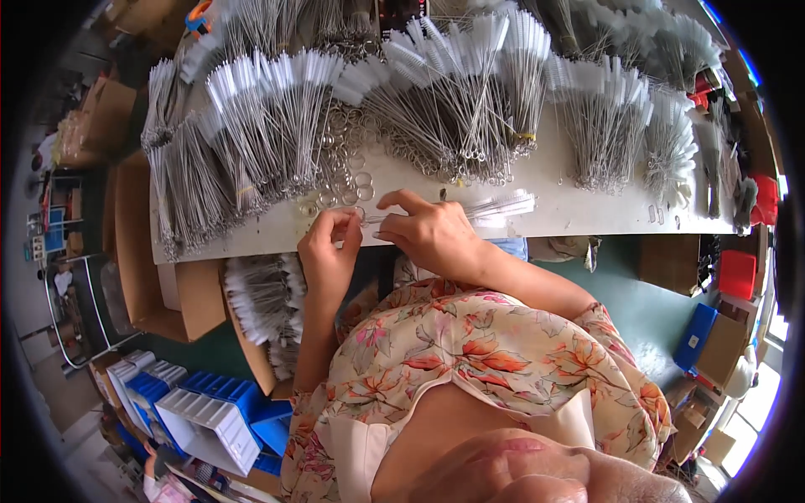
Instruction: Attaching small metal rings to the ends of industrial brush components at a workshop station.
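Left hand [329,251]: at workbench [587,214] front edge, fingertips pinched on a small metal ring [359,214].
Right hand [428,230]: closed on a thin bunch of white-tipped wire brushes [495,205] lying along the front edge.
Risk: ring may slip; loose rings [356,180] nearby could get knocked off.

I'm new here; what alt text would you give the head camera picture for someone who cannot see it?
Seen from above, a person's left hand and right hand pinch a small bundle of thin wire brushes at the edge of a white table. Fanned heaps of white-tipped brushes and loose metal rings cover the table.
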A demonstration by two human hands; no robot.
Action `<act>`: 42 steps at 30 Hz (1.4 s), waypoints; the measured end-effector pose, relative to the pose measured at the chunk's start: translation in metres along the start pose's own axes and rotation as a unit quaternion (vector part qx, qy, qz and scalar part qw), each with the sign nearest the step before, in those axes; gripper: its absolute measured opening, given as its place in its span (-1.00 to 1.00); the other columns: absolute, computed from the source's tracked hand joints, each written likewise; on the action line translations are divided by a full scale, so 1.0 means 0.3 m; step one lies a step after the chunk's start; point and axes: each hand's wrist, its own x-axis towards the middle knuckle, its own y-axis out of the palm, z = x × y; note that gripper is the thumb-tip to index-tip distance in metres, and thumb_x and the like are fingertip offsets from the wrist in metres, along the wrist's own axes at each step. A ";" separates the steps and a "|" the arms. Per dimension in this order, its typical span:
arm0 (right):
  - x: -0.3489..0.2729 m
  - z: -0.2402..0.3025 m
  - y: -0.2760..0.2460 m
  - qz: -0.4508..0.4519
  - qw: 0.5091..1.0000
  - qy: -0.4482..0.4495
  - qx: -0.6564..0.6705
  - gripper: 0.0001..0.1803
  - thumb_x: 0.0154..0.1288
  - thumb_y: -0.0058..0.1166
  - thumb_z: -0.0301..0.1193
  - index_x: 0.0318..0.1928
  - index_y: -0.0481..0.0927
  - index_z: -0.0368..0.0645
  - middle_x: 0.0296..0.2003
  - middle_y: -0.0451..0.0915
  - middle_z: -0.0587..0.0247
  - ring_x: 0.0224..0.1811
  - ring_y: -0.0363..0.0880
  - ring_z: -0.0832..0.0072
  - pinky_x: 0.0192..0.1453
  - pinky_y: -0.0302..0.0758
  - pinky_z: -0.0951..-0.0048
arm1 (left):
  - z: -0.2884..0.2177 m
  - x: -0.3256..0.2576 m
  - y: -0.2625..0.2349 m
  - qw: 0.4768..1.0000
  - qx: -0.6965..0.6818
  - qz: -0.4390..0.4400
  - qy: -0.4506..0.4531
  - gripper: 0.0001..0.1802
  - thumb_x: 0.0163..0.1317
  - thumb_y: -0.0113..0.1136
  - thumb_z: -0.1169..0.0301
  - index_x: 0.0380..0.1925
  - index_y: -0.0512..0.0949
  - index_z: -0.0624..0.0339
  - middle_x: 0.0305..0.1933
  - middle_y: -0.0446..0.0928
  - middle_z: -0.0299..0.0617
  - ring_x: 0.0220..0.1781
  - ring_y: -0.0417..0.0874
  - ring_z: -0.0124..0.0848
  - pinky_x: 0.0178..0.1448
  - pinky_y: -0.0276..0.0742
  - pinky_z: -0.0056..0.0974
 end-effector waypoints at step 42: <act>0.144 0.013 -0.255 0.022 0.830 0.132 0.541 -0.83 0.15 0.18 -0.38 -0.36 0.59 -0.24 -0.53 0.53 0.41 -0.58 0.36 0.76 -0.55 0.32 0.69 | -0.215 0.220 -0.019 0.952 -0.173 0.006 0.253 -0.69 -0.10 0.19 0.74 -0.25 0.55 0.39 -0.22 0.57 -0.06 -0.31 0.64 -0.44 -0.24 0.62 -0.43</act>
